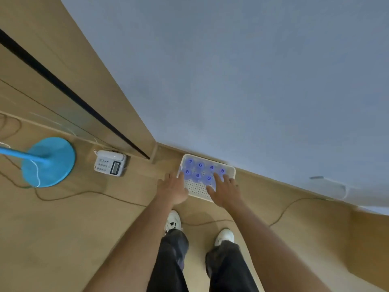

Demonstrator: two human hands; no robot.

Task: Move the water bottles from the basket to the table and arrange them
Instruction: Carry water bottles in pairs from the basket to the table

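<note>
A white perforated basket (196, 189) stands on the wooden floor against the foot of a blue-grey wall. Several water bottles with blue caps (200, 165) stand upright in its far half. My left hand (173, 189) hovers at the basket's left edge, fingers spread, holding nothing. My right hand (225, 191) reaches over the basket's near right part, fingers apart, fingertips close to the nearest bottles (209, 178). Neither hand grips a bottle. No table shows in this view.
A white desk telephone (110, 163) lies on the floor to the left of the basket. Further left stands a blue round stand base (49, 163) with a pole. Thin cables trail across the floor. My two white shoes (173, 221) are just behind the basket.
</note>
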